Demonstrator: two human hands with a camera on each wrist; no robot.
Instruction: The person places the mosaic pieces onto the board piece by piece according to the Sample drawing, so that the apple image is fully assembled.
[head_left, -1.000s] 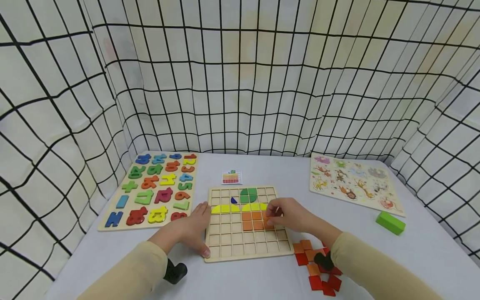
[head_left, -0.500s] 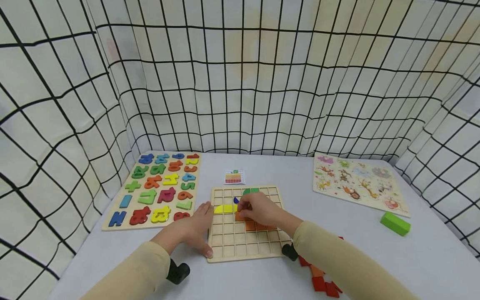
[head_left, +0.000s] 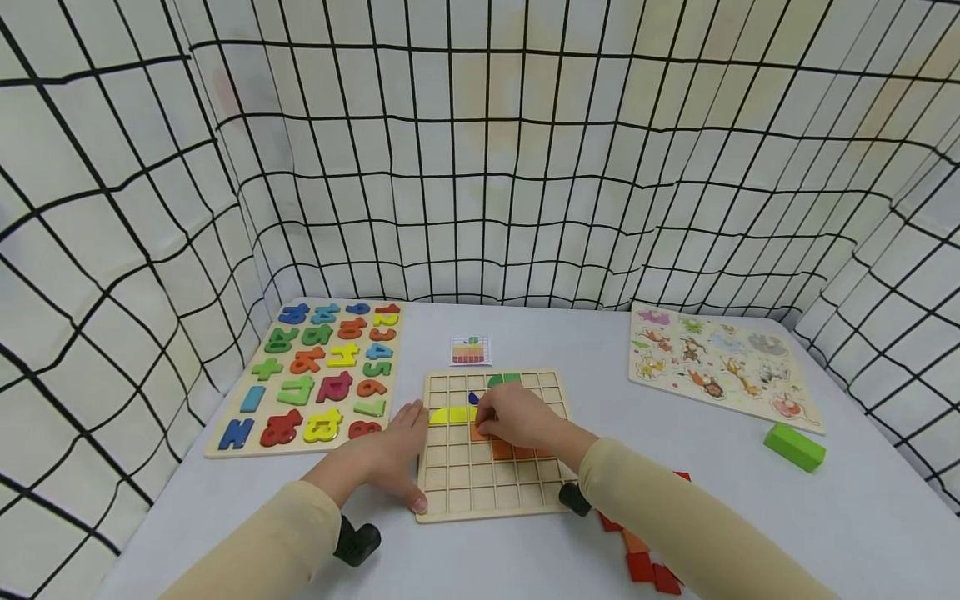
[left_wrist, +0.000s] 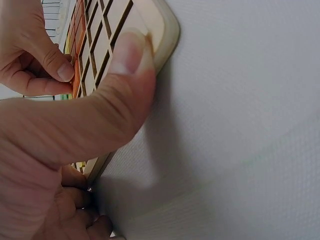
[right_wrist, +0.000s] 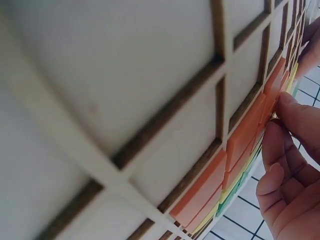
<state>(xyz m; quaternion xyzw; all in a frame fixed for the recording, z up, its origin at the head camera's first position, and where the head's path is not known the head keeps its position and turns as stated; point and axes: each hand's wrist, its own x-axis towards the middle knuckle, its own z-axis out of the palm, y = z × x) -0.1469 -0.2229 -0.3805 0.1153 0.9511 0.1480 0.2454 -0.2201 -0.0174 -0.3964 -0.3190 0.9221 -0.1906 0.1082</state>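
Observation:
A wooden grid board point(head_left: 457, 481) lies flat before me. My left hand point(head_left: 382, 462) is at its left side, fingers straight along the edge and thumb pressing the near corner. Above the board's middle my right hand point(head_left: 525, 418) pinches an orange square tile point(head_left: 477, 434) between thumb and fingertips, right at a grid cell. More orange square tiles point(head_left: 504, 451) sit in cells under this hand, partly hidden. Behind them are yellow pieces point(head_left: 448, 415), a small dark-blue piece point(head_left: 473, 398) and green pieces point(head_left: 504, 379), partly covered by the right hand.
Loose red tiles point(head_left: 640, 567) and orange tiles lie under the right sleeve. A pattern card point(head_left: 471, 351) is behind the board. Left stands a letter-and-number puzzle point(head_left: 258, 451); right, an animal puzzle point(head_left: 712, 358) and a green block point(head_left: 795, 447). Black netting surrounds the table.
My right hand has moved left across the board from its right edge to the middle, carrying an orange tile, and has stayed there since half a second ago. The left hand keeps its place.

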